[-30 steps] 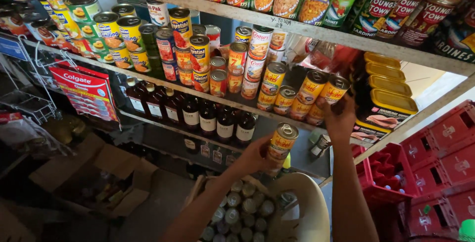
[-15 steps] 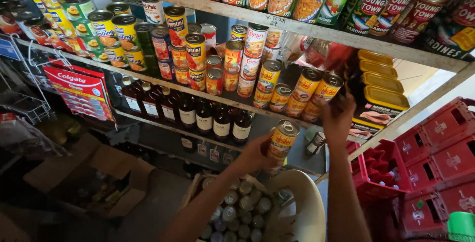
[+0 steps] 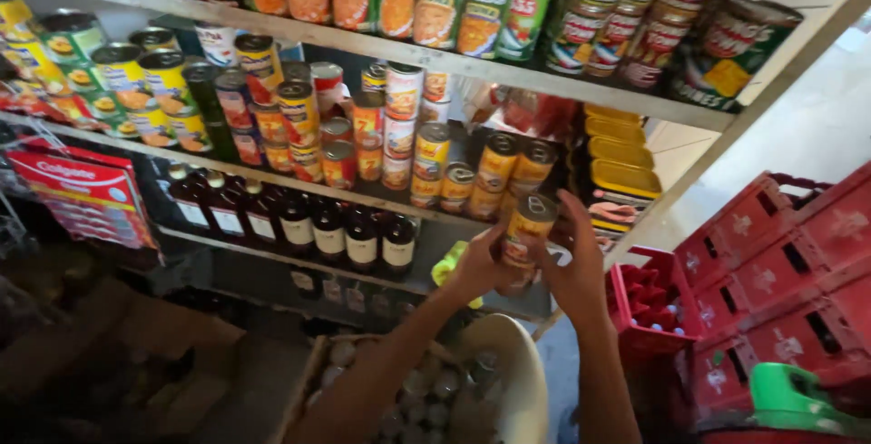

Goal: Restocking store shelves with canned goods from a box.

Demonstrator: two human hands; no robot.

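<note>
Shelf-front [image 3: 272, 176]: yellow-orange can [image 3: 526, 231] between hands [image 3: 535, 267]

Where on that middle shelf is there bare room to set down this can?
Free patch: the shelf edge in front of the stacked cans, left of the yellow tins, where both hands hold the can. Further left the tin rows are packed tight.

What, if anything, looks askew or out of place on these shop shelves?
Little stands out. The one can off the rows is tilted, held between the left hand and right hand in front of the shelf; the shelved cans stand upright.
</note>
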